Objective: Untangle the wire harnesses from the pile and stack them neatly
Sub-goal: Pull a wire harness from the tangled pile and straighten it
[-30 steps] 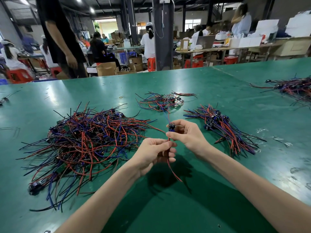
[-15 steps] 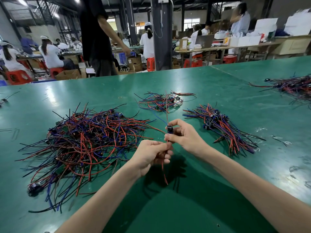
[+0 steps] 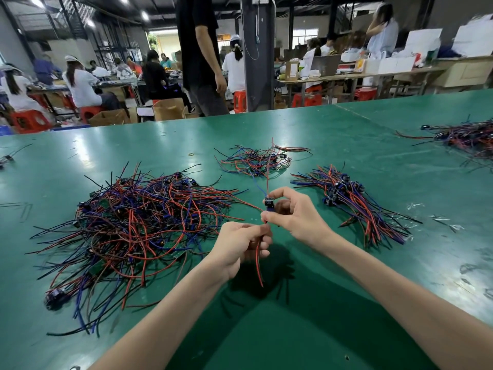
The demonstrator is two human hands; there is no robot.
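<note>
While the right hand is pinching one harness by its connector, the left hand is gripping it just below | harness hanging over the table, between pile and stack | likely light, floppy, snag-prone; connector looks the firmest hold.

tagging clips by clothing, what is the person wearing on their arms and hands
Nothing shows on them. The left forearm and right forearm are bare down to the picture's edge, no sleeve in view. The left hand and right hand have no gloves, and no ring, watch or bracelet is visible.
</note>
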